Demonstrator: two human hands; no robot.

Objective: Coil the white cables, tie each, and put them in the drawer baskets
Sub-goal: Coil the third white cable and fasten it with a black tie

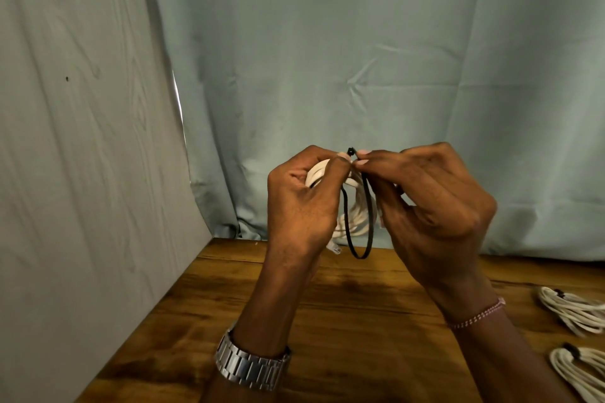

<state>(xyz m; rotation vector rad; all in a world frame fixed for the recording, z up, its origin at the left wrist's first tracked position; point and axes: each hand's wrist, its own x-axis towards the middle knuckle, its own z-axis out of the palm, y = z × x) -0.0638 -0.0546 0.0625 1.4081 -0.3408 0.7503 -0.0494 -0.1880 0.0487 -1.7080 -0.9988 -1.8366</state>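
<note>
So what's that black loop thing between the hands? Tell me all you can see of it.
The black tie is a thin, dark, flexible strap hanging in a long narrow loop around the white cable coil, held above the wooden table. Its small head sits on top, where the left hand and right hand pinch it.

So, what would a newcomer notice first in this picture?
Two raised hands at the centre: the left hand grips a coiled white cable, and the right hand pinches a black tie looped around it. Two more tied bundles lie at the wooden table's right edge.
</note>
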